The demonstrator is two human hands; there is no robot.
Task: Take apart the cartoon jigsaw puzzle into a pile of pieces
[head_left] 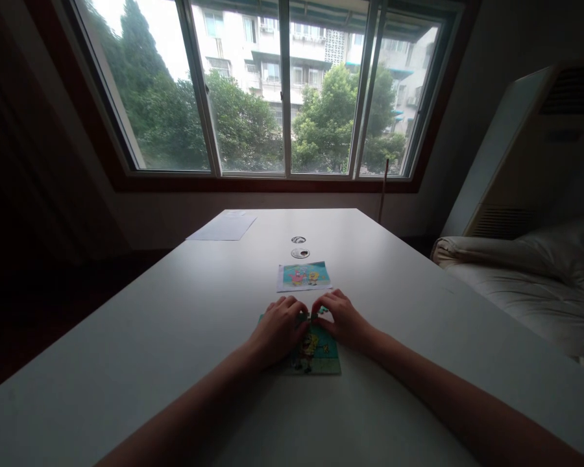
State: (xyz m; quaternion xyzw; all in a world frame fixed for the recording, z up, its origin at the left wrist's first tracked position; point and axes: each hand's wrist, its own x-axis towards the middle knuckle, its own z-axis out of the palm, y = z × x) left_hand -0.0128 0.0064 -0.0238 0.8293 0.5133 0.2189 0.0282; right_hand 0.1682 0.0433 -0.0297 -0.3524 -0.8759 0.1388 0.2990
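Observation:
A jigsaw puzzle with a yellow cartoon figure on a blue-green ground lies flat on the white table. Over its left half rests my left hand, fingers bent, thumb and forefinger closed at the puzzle's upper middle; the palm hides much of that side. From the right, my right hand pinches a small dark jigsaw piece at the upper edge, its fingertips close to those of my left hand. Jagged edges show near the right fingers. Just beyond the hands lies a picture sheet with pink and yellow cartoon figures.
Two round metallic discs sit in line behind the picture sheet. Pale paper lies at the far left corner of the white table. A light padded sofa stands to the right; a window spans the far wall.

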